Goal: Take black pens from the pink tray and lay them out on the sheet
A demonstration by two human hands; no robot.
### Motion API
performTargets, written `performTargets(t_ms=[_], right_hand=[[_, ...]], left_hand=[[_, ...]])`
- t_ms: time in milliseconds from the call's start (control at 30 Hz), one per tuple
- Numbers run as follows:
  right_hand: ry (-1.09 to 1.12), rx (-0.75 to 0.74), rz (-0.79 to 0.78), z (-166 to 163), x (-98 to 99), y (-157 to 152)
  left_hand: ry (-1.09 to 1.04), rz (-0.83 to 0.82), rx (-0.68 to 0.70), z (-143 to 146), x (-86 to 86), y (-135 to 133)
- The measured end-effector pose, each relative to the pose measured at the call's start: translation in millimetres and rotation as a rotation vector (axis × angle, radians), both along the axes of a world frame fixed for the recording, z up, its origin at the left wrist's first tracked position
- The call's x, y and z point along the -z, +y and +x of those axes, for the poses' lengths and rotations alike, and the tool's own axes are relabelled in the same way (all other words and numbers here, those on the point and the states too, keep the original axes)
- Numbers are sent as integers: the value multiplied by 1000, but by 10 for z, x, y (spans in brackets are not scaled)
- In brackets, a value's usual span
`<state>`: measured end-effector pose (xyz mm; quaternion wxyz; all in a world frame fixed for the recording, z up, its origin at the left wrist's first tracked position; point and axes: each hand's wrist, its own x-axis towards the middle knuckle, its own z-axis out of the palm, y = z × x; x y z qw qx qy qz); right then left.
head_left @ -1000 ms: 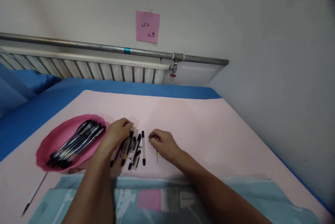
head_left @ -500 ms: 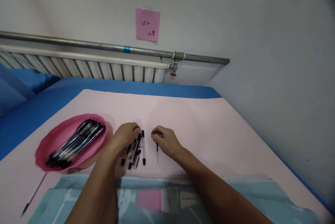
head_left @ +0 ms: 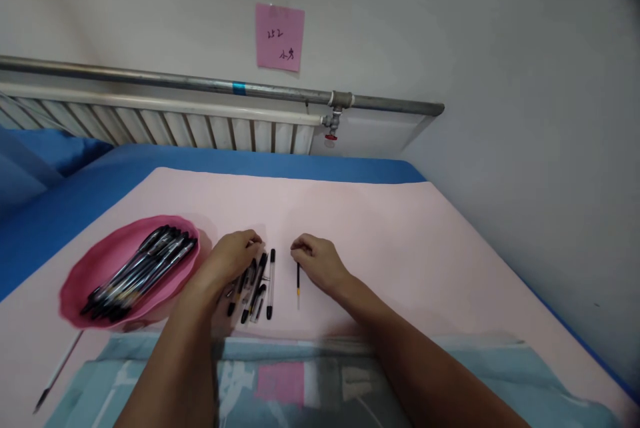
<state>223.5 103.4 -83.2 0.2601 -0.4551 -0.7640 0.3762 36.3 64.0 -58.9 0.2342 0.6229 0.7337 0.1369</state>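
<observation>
My right hand (head_left: 319,261) is closed in a pinch at the top end of a pen refill (head_left: 299,279), dark with a yellow band and a clear tip. The refill points down toward me on the pink sheet. Across from it, my left hand (head_left: 235,253) has curled fingers at the far end of a small pile of pen parts (head_left: 255,288); whatever is in its fingertips is hidden. A clear pen barrel (head_left: 271,285) with black ends lies between the hands, just right of the pile.
On the left stands a pink oval basket (head_left: 70,298) full of black-capped pens (head_left: 143,275). A single white pen (head_left: 59,375) lies near the front left. Blue patterned cloth (head_left: 450,375) covers the near edge. A radiator (head_left: 195,131) and a pipe (head_left: 170,83) run behind the table.
The view has shifted slightly. My left hand has drawn a little away from the clear barrel. My right hand stays at the refill, nearly in place.
</observation>
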Motion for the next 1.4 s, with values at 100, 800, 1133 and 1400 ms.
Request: performTargets(t_ms=[100,800,1133,1400], right_hand=[[-125,34,61,67,-13,34],[-447,-214,272,-64,47,-218],[-429,-338,227,-132,-70,-321],[-438,-353,172,-47,-114,-431]], left_hand=[[0,-19,-13,11,-26,-17],[34,8,59,190,2,-4],[170,29,150,259,11,15],[195,-4,107,266,27,23]])
